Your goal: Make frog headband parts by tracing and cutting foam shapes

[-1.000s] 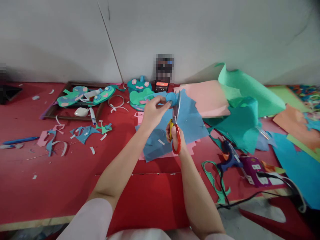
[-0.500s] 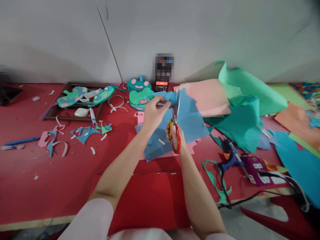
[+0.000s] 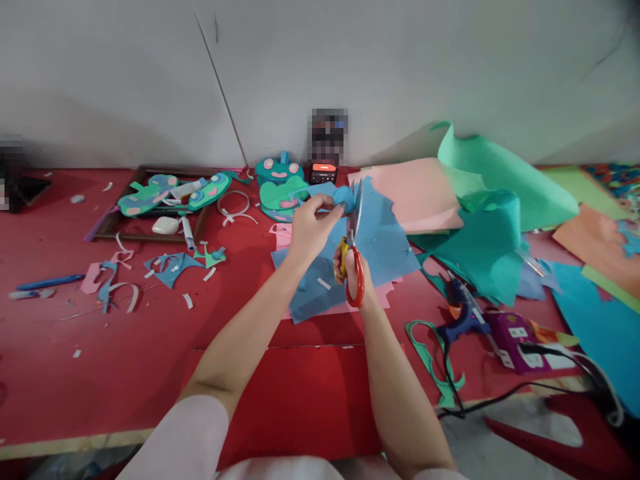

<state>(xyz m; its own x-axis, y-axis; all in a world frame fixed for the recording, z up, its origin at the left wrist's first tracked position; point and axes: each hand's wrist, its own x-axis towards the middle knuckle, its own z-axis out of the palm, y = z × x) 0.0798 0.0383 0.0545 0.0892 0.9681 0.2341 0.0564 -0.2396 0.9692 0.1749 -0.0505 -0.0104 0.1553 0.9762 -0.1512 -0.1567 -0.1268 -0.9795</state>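
Observation:
Between the thumb and fingers of my left hand point(image 3: 316, 223) is a small round blue felt piece point(image 3: 343, 196). My right hand point(image 3: 354, 270) is closed around the handles of a pair of scissors point(image 3: 355, 277), one loop red and the other yellow. The scissor blades point away from me, slightly parted, right beside the round piece. Below both hands lies a blue felt sheet point(image 3: 380, 233) over pink sheets, with a small white strip point(image 3: 324, 284) on it. Whether the blades touch the round piece, I cannot tell.
Felt frog-like shapes point(image 3: 283, 193) and a brown tray point(image 3: 107, 227) stand at the back left, with scraps point(image 3: 173, 267) before them. Green felt point(image 3: 500, 173) lies right, near a blue glue gun point(image 3: 465, 313) and a purple power strip point(image 3: 515, 340) with cables.
The round piece has turned slightly in my left fingers. Both hands and the scissors stay nearly in place; the whole view has shifted a little.

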